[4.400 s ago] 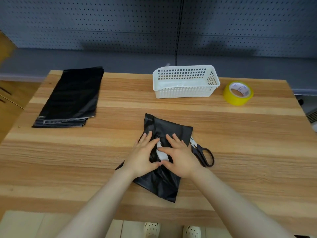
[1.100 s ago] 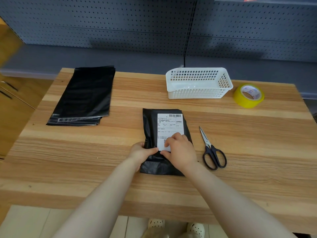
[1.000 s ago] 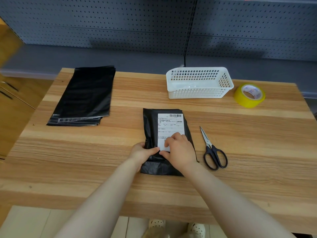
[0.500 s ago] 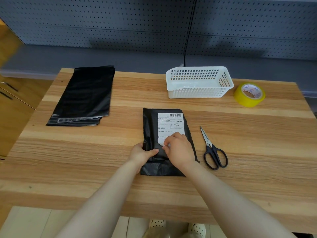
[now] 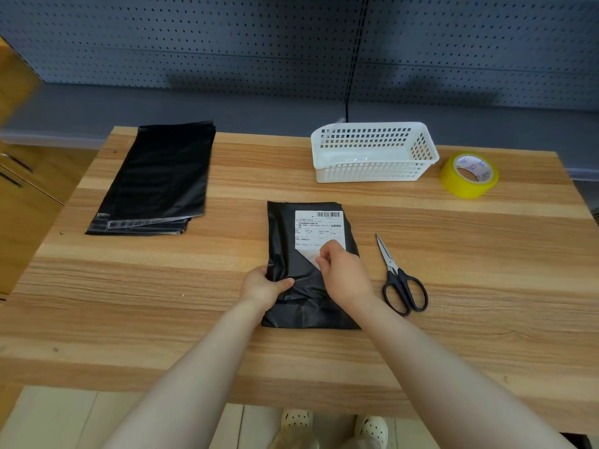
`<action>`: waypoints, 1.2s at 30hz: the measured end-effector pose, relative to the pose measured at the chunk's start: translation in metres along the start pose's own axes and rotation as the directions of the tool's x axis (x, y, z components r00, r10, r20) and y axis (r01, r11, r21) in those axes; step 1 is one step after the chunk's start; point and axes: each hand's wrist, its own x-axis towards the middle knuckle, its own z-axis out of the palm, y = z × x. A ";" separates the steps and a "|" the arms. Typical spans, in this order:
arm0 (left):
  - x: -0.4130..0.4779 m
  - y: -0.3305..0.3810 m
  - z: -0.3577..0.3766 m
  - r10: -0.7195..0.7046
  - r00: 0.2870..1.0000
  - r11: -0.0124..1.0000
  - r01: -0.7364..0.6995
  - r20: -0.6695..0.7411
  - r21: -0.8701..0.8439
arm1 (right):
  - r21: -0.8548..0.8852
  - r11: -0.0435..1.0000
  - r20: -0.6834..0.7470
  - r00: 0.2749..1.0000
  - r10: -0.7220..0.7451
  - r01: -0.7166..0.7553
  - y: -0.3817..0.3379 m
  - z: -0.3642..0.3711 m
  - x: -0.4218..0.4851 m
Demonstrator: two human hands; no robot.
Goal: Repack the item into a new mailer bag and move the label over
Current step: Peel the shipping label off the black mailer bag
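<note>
On the wooden bench (image 5: 453, 254), mid-front, lies the black plastic mailer bag (image 5: 308, 286). The left hand (image 5: 264, 288) clamps its left edge; the right hand (image 5: 345, 275) pinches the white paper label's (image 5: 319, 230) lifted near corner.

Both bare forearms reaching in from the near edge of the tabletop (image 5: 486, 286), converging toward its middle. Left hand (image 5: 264, 288) palm down with fingers curled and thumb stretched rightward, clamped on the left side of the black mailer bag (image 5: 303, 306). Right hand (image 5: 345, 275) just beside it and slightly farther from the near edge, wrist bent, thumb and forefinger pinched shut on the lifted lower corner of the white label (image 5: 319, 230), remaining fingers tucked under the palm.
</note>
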 end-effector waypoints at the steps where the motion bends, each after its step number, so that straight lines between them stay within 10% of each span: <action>1: 0.001 -0.001 0.000 0.000 1.000 1.000 0.000 -0.005 0.000 | 0.024 1.000 -0.005 1.000 0.013 -0.012 0.001 -0.001 0.000; 10: -0.005 0.000 0.000 0.125 0.988 0.980 -0.110 -0.086 0.167 | 0.178 0.980 0.004 0.996 0.091 -0.090 0.012 -0.006 0.004; 14: -0.013 0.006 0.005 0.494 0.862 0.770 -0.372 -0.115 0.519 | 0.084 0.996 0.044 0.999 0.004 -0.008 0.018 -0.005 0.002; 19: -0.014 0.007 0.012 0.606 0.795 0.607 -0.441 -0.026 0.661 | -0.107 0.982 0.121 0.983 -0.141 0.154 0.024 -0.002 -0.002; 27: -0.015 0.011 0.015 0.631 0.728 0.348 -0.574 0.268 0.741 | -0.076 0.989 0.033 0.992 -0.122 0.124 0.021 -0.007 0.000; 36: -0.017 0.033 0.019 0.504 0.792 0.314 -0.540 0.345 0.781 | -0.050 0.996 0.032 0.997 -0.073 0.075 0.017 -0.018 0.002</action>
